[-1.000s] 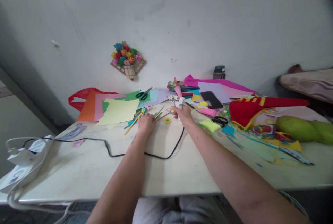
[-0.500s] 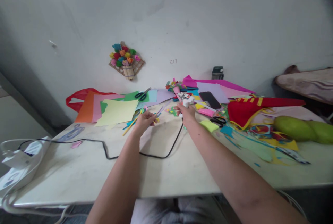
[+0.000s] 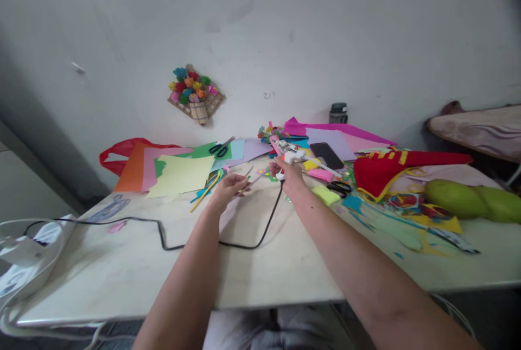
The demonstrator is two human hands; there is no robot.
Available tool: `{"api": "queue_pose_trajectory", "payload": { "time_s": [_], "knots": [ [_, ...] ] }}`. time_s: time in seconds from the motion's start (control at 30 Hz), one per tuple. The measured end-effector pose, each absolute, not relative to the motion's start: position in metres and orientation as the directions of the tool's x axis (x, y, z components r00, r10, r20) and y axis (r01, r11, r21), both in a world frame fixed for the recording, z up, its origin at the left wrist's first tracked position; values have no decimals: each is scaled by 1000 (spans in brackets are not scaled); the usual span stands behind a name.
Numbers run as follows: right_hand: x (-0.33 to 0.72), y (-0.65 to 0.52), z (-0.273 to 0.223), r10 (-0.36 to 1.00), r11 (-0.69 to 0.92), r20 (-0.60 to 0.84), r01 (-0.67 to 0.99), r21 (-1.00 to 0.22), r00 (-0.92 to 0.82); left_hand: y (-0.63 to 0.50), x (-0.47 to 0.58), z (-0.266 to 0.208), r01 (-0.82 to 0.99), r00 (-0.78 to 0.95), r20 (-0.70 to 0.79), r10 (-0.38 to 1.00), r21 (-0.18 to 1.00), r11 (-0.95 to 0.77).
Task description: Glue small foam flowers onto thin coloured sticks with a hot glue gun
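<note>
My left hand (image 3: 230, 192) is closed in a pinch on a thin purple paper strip (image 3: 258, 177), whose free end points right. My right hand (image 3: 291, 176) is wrapped round a white hot glue gun (image 3: 288, 156), with a white glue stick (image 3: 322, 167) jutting from its back to the right. A black cord (image 3: 272, 225) hangs from the gun's handle and crosses the table beneath my left forearm. Behind the hands lie small green and yellow paper pieces (image 3: 267, 173). A pink rolled paper piece with a paper flower bunch (image 3: 268, 133) lies beyond the gun.
Black-handled scissors (image 3: 220, 149) lie on coloured paper sheets (image 3: 183, 175) at the left. A phone (image 3: 326, 155), a second pair of scissors (image 3: 340, 188), red cloth (image 3: 376, 173) and paper scraps (image 3: 394, 228) cover the right side. A white power strip (image 3: 36, 252) stands at the left edge.
My right hand has turned the glue gun slightly, so an orange part shows. The purple strip in my left hand now reaches further right, towards the gun. The view has shifted slightly.
</note>
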State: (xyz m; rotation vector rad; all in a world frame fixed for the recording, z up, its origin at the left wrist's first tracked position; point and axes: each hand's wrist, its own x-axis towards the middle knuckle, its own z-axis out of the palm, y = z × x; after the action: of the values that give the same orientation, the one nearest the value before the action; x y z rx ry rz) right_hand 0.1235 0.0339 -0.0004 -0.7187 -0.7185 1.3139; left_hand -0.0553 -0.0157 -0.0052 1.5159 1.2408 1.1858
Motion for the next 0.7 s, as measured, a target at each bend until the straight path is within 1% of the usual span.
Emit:
{"api": "queue_pose_trajectory", "payload": {
  "time_s": [0.07, 0.1, 0.17, 0.2, 0.23, 0.3, 0.37, 0.43, 0.47, 0.53, 0.6, 0.63, 0.7],
  "knots": [
    [125, 36, -1, 991, 130, 82, -595, -793, 108, -12, -61, -6, 208, -57, 231, 971, 954, -215],
    [126, 37, -1, 990, 141, 95, -599, -788, 108, -9, -65, -7, 261, -120, 267, 956, 938, -229],
    [127, 38, -2, 987, 159, 113, -602, -782, 114, -5, -71, -8, 466, -191, 324, 926, 861, -205],
    [128, 39, -2, 986, 166, 119, -603, -780, 117, -4, -73, -9, 601, -191, 345, 919, 782, -168],
    [128, 39, -2, 985, 170, 123, -604, -779, 119, -4, -74, -9, 725, -173, 361, 916, 676, -129],
    [130, 40, -2, 984, 176, 124, -605, -777, 128, -6, -75, -8, 896, -79, 377, 923, 432, -100],
    [131, 41, -2, 984, 174, 117, -608, -775, 132, -11, -73, -7, 964, 49, 351, 935, 228, -136],
    [133, 42, -2, 986, 161, 100, -615, -772, 133, -15, -70, -6, 979, 151, 289, 945, 89, -183],
    [134, 42, -2, 987, 153, 90, -621, -769, 132, -17, -69, -6, 979, 184, 253, 950, 39, -200],
    [135, 43, -2, 989, 138, 70, -635, -760, 131, -20, -65, -8, 972, 234, 194, 953, -24, -234],
    [135, 43, -3, 991, 124, 55, -652, -748, 126, -20, -60, -9, 960, 280, 154, 948, -34, -278],
    [135, 44, -3, 991, 122, 54, -659, -742, 123, -19, -56, -10, 955, 296, 138, 945, -17, -296],
    [134, 44, -3, 991, 132, 73, -664, -736, 116, -16, -50, -12, 943, 319, 128, 939, 56, -328]
  ]
}}
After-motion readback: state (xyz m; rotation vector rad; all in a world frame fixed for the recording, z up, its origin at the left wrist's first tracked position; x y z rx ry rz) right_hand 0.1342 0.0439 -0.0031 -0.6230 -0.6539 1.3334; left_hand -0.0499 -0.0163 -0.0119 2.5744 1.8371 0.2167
